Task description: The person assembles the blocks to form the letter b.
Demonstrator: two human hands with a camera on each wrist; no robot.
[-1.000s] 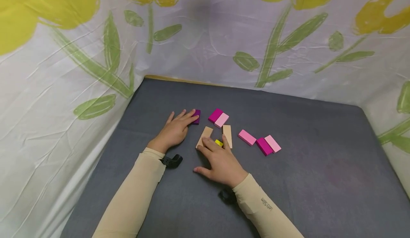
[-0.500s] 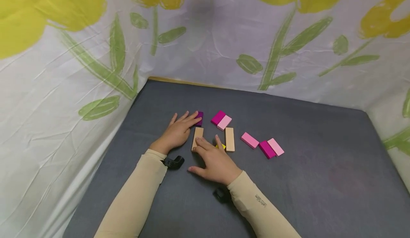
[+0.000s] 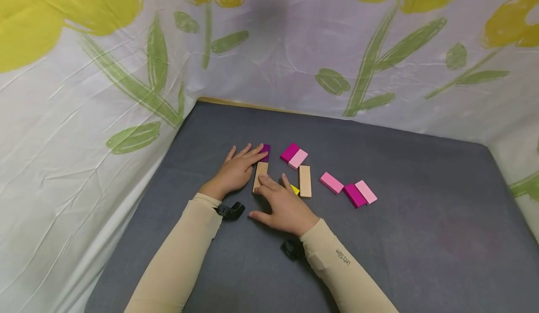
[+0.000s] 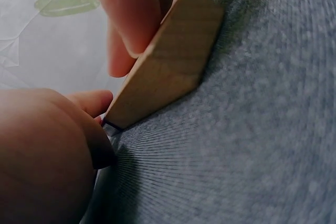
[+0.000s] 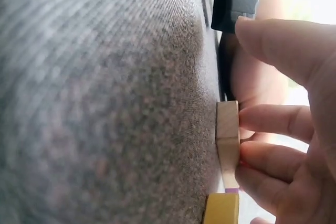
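Note:
In the head view the left hand (image 3: 231,175) lies with spread fingers, its fingertips resting on a purple block (image 3: 265,153). The near end of that block meets a plain wooden block (image 3: 260,174). The right hand (image 3: 286,207) reaches over the near part of the wooden block; in the right wrist view its extended fingers touch the top of this block (image 5: 228,124), thumb held away. A yellow block (image 3: 295,189), partly hidden by the right hand, lies beside a second wooden block (image 3: 305,182). In the left wrist view the first wooden block (image 4: 168,61) lies flat on the cloth.
Behind the second wooden block, a magenta block (image 3: 290,152) touches a light pink one (image 3: 298,159). To the right lie a pink block (image 3: 331,183), a magenta block (image 3: 355,195) and a light pink block (image 3: 365,192). A flower-printed curtain (image 3: 278,60) borders the grey tabletop (image 3: 421,238).
The first wooden block has turned from slanted to nearly straight and now meets the purple block's near end. The right hand moved left with it. The left hand has stayed on the purple block.

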